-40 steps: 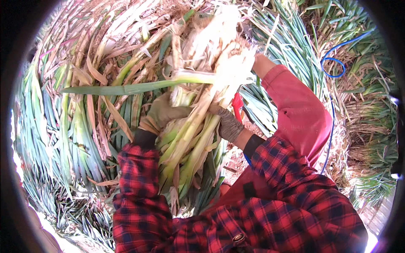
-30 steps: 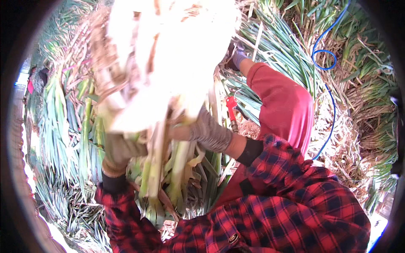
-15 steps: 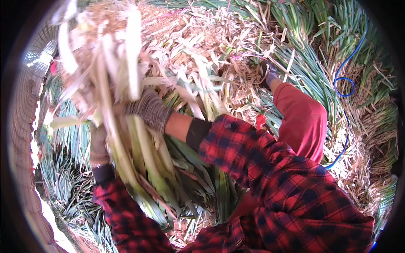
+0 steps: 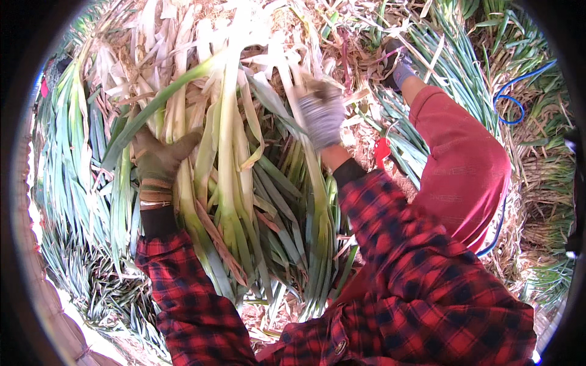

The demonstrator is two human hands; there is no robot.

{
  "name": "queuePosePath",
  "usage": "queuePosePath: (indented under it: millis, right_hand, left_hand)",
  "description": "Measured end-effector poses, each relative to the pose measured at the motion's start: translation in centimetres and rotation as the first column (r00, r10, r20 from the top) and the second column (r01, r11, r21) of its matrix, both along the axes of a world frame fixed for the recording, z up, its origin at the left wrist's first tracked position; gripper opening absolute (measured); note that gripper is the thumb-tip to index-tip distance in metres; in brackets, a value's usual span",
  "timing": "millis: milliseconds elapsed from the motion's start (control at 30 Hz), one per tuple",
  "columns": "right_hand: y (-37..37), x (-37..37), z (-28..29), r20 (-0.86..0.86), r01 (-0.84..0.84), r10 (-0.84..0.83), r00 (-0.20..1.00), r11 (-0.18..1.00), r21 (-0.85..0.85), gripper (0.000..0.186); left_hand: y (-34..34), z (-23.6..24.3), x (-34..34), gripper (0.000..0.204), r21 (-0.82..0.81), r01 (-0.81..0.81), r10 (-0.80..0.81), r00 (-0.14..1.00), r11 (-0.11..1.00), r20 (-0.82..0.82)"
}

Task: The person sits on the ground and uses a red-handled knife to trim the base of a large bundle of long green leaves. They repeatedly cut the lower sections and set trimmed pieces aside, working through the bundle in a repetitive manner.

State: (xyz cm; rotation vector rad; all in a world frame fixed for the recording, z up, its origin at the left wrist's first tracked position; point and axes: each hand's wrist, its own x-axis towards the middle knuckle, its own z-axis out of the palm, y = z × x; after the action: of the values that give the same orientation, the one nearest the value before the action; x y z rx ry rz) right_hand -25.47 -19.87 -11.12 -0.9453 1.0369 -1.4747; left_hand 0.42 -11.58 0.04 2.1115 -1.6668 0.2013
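Note:
A loose bundle of leeks [image 4: 227,177] lies in front of me, pale stalks pointing away and green leaves toward me. My left hand [image 4: 160,160], in a dark knitted glove, rests at the bundle's left side with its thumb stretched away from the fingers. One green leaf [image 4: 162,104] slants across just beyond it. At the bundle's right side is my right hand [image 4: 322,116], in a grey striped glove. Motion smears its fingers, so whether they grip a stalk cannot be made out.
More leeks [image 4: 76,158] are heaped at the left, and others [image 4: 452,79] lie at the far right. Dry husks [image 4: 360,131] litter the ground. A small red object [image 4: 382,150] lies near my red-trousered leg [image 4: 461,161]. Blue cord [image 4: 510,107] loops at the right.
The leeks, raised and blurred before, now lie lower and spread out. My right hand has moved right, away from the left hand, whose thumb now shows apart from the fingers.

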Motion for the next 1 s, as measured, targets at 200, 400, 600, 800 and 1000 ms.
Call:
queuePosePath:
  millis: [200,400,600,800,1000]
  right_hand:
    - [-1.7,-2.9,-7.1,-0.641,-0.244,0.536,0.55,0.837,0.49,0.115]
    - [-0.8,-6.2,-9.0,-0.695,-0.31,0.554,0.457,0.832,0.459,0.085]
    - [-0.9,-0.9,0.8,-0.469,-0.485,0.354,0.809,0.853,-0.193,0.039]
    - [2.5,5.2,0.4,-0.006,-0.495,0.505,0.863,0.849,0.185,0.105]
    - [7.4,2.2,-4.3,0.45,-0.708,0.564,0.692,0.651,0.274,0.098]
  left_hand:
    - [-0.5,-1.5,1.3,0.126,-0.031,0.053,-0.057,0.987,0.998,-0.149]
    - [-1.9,-0.9,-1.1,0.133,-0.005,-0.039,0.038,0.992,0.999,-0.123]
    - [-1.1,-0.2,0.1,0.135,0.021,-0.045,0.049,0.976,0.999,-0.213]
    - [0.8,2.5,-1.8,0.134,0.363,-0.181,0.26,0.948,0.914,-0.184]
    - [11.3,1.9,0.3,0.105,0.041,0.055,-0.007,0.671,0.998,-0.741]
